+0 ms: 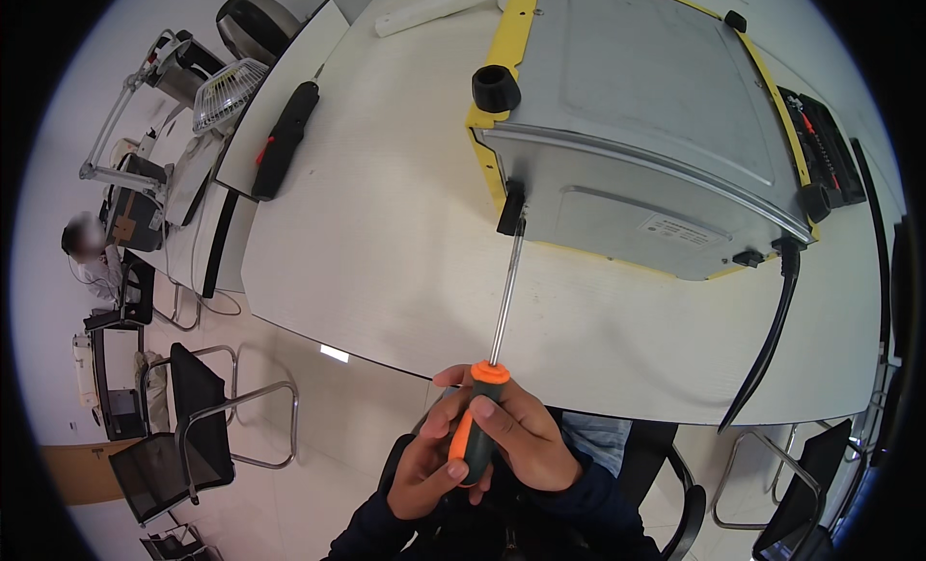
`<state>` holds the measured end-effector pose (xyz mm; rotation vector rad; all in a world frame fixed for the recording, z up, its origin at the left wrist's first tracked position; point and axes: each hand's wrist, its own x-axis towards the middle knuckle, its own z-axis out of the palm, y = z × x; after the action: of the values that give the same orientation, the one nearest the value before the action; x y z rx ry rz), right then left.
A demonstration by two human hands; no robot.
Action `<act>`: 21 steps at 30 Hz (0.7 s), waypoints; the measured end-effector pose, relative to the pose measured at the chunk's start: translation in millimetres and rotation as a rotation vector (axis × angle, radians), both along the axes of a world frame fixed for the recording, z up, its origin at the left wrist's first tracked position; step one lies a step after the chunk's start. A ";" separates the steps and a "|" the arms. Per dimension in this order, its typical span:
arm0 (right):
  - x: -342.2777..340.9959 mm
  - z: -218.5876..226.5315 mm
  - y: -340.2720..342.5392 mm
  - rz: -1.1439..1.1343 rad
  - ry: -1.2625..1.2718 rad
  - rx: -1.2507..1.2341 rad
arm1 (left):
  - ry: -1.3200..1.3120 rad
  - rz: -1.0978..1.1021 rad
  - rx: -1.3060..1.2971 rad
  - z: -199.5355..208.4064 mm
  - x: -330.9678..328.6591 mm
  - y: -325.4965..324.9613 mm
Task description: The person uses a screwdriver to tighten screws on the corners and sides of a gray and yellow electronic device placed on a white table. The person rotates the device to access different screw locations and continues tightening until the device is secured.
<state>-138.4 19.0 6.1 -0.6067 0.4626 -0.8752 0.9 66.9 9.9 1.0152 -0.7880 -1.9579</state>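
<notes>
Lower centre of frame: both hands are gripping the screwdriver [479, 407] by its orange-and-black handle, left hand [424, 469] curled around the lower grip, right hand [526, 436] wrapping fingers closed over the top. The shaft is reaching up to a black bracket [511, 209] on the overturned silver-and-yellow appliance [637, 127], upper centre-right on the white table [386, 223].

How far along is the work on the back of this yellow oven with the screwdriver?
Done: the oven already lies turned over on the table. In hand: both hands, left hand and right hand, grip the screwdriver, its tip at the black bracket. Left: the back panel looks still attached, the power cord still connected.
</notes>
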 end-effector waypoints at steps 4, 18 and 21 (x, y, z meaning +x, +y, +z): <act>-3.7 2.5 -4.1 0.068 -0.053 0.046 | 0.007 0.022 -0.023 -2.2 -0.1 2.4; -8.3 2.8 -7.4 0.112 -0.201 0.049 | 0.316 -0.025 0.159 -2.9 -0.5 -2.8; -8.2 -1.6 -6.6 0.095 -0.220 0.030 | 0.451 -0.110 0.300 -1.5 -1.0 -9.5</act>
<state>-146.6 12.4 4.5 -0.4947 0.2458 -0.8320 -0.1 57.4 8.4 0.6586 -0.3101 -2.3313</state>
